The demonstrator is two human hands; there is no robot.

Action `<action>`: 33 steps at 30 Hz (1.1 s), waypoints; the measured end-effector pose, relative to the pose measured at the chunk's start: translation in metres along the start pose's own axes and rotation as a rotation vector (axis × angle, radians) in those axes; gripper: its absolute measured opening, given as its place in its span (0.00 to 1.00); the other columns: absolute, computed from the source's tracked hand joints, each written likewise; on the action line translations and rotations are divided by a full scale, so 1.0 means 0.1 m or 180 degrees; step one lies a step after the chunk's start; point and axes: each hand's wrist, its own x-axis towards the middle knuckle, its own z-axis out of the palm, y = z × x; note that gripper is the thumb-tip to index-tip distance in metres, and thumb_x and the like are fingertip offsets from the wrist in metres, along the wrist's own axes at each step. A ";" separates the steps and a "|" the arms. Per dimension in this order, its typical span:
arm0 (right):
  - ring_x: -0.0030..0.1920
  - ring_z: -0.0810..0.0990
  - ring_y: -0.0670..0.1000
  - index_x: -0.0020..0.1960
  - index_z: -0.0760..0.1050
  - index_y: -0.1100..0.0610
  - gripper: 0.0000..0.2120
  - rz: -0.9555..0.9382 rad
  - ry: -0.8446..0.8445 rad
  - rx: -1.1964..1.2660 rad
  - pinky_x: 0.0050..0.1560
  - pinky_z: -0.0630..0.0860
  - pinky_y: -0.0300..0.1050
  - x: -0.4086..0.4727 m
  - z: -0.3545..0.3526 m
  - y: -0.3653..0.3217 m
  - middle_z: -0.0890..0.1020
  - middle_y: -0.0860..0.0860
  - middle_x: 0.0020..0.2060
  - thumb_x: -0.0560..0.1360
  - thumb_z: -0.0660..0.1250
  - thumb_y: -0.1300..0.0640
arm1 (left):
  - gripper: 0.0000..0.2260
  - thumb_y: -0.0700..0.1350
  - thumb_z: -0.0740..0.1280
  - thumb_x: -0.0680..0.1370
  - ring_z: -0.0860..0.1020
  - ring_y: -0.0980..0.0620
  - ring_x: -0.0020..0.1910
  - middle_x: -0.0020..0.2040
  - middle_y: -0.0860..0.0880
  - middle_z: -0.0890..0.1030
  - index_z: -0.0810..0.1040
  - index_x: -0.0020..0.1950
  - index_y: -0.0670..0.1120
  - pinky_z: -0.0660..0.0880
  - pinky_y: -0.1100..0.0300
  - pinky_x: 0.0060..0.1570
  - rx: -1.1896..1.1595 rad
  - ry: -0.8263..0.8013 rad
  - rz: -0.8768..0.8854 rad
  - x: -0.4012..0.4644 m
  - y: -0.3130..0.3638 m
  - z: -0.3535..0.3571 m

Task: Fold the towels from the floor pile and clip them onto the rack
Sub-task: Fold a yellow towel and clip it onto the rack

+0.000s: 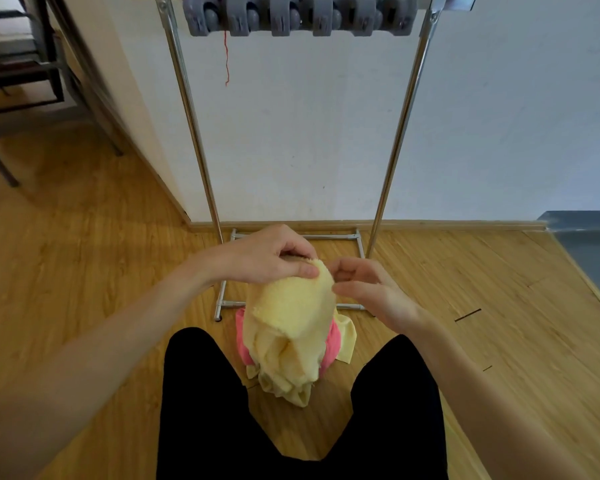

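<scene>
The left hand pinches the top edge of a pale yellow towel between its thumb and curled fingers, holding it up above the floor. The right hand sits just right of that same edge, its fingers loosely curled and its thumb extended toward the cloth; whether it has actual hold of the fabric cannot be told. The towel hangs from the held edge in a rounded fold, its lower part bunched and draping down.

Beneath it, on the wooden floor, lies the pile: a pink towel shows at both sides of the hanging cloth, and more yellow fabric spreads to the right and near side. The pile sits between the person's black-clad legs and just near of the rack's base frame.

The rack stands at the far side against a white wall, two chrome uprights rising from a low tubular base. Across its top runs a row of grey clips, none holding a towel. A red thread dangles from the left part of that row.

At the far left stands dark metal furniture.
</scene>
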 end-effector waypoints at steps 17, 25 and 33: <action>0.36 0.76 0.49 0.42 0.73 0.61 0.07 0.0080 0.1057 -0.0280 0.35 0.72 0.38 -0.07 -0.84 -0.09 0.77 0.52 0.35 0.73 0.69 0.59 | 0.09 0.44 0.66 0.78 0.82 0.44 0.48 0.50 0.41 0.83 0.75 0.58 0.48 0.78 0.51 0.48 -0.0770 0.0293 -0.0287 0.11 -0.40 -0.19; 0.44 0.73 0.38 0.47 0.73 0.54 0.13 -0.0548 0.0368 -0.2936 0.45 0.68 0.30 0.31 -1.38 -0.46 0.74 0.46 0.45 0.73 0.62 0.72 | 0.14 0.36 0.62 0.78 0.76 0.65 0.48 0.47 0.60 0.81 0.82 0.45 0.52 0.70 0.65 0.56 0.0909 0.0618 0.0088 0.81 0.00 -0.69; 0.43 0.71 0.45 0.55 0.80 0.54 0.21 -0.0769 0.0887 -0.4264 0.41 0.64 0.28 0.78 -2.18 -1.11 0.74 0.44 0.46 0.74 0.57 0.72 | 0.22 0.38 0.66 0.75 0.67 0.55 0.53 0.57 0.52 0.69 0.72 0.68 0.51 0.60 0.67 0.45 0.2255 0.0624 0.0187 1.45 0.56 -1.29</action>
